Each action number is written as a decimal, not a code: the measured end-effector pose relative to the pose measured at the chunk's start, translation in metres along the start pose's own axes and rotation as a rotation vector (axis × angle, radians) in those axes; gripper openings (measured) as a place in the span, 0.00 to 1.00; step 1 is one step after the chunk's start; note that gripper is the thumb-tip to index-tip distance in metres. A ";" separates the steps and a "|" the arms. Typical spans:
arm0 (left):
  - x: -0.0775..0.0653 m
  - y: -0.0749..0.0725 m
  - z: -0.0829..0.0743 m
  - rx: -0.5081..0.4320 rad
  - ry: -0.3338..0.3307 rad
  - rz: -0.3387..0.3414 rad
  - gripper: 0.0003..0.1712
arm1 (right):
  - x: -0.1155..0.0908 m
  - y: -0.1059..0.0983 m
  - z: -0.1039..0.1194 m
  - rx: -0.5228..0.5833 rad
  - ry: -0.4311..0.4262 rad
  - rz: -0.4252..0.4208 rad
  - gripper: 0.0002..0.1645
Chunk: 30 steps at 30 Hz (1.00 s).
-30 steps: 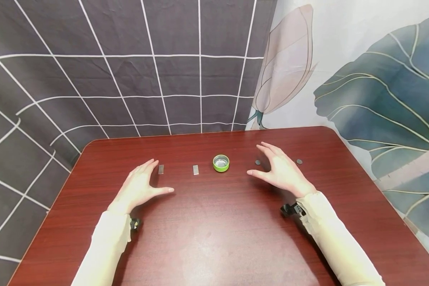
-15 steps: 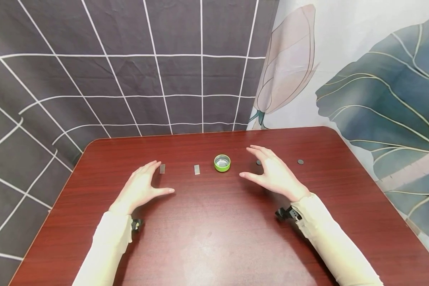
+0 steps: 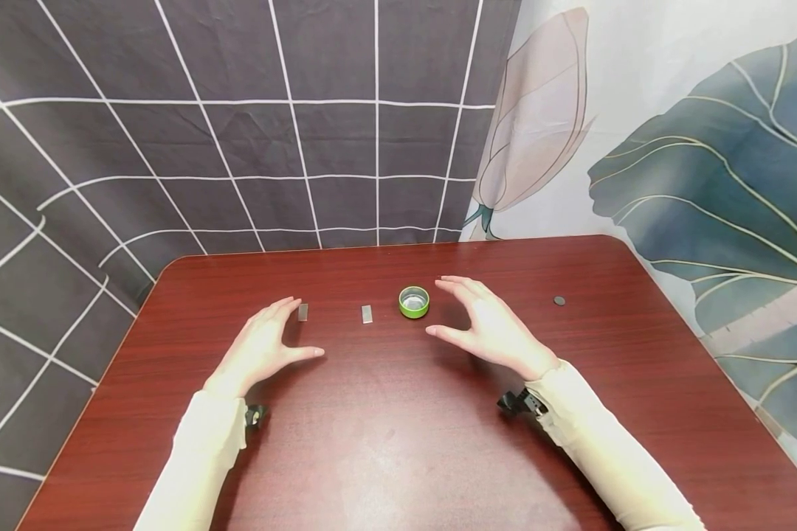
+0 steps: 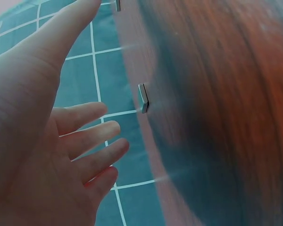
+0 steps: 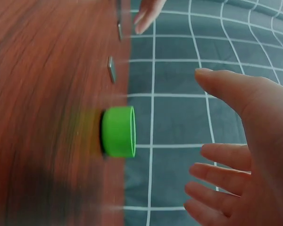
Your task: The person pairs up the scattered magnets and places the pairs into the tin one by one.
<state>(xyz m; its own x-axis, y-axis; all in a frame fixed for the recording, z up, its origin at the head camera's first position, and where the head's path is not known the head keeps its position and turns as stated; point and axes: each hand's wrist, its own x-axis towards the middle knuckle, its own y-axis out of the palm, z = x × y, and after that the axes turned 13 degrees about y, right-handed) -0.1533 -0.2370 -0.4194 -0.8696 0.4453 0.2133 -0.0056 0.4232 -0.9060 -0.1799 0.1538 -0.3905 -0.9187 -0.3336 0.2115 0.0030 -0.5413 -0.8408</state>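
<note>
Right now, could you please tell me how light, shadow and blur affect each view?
Head view: pale glare on the near part of the table, a shadow beside the right sleeve; left wrist: a blue cast on the gridded curtain, a dark shadow across the table; right wrist: blurred wood grain, yellow-green tint beside the green container.

The tin [image 5: 117, 132] is bright green outside, silver inside. The strips [image 3: 367, 314] are metallic grey; the disc [image 3: 559, 301] is dark grey. The desk [image 3: 372, 413] is red-brown with darker grain. The curtain [image 3: 335, 140] is dark grey with a white grid.
</note>
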 end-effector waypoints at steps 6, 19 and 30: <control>0.001 -0.001 -0.001 -0.009 0.005 -0.007 0.59 | -0.001 0.009 0.012 0.022 -0.035 0.026 0.43; 0.001 -0.002 -0.002 -0.022 -0.010 0.006 0.59 | -0.001 0.029 0.031 0.053 -0.074 0.078 0.40; 0.006 -0.002 0.004 -0.054 0.007 -0.003 0.54 | 0.006 0.044 0.046 0.067 -0.132 0.106 0.40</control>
<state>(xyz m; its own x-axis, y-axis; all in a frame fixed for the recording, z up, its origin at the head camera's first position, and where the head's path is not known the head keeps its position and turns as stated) -0.1606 -0.2382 -0.4180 -0.8664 0.4490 0.2186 0.0187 0.4665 -0.8843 -0.1674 0.0929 -0.4030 -0.8518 -0.4878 0.1910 0.1276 -0.5468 -0.8275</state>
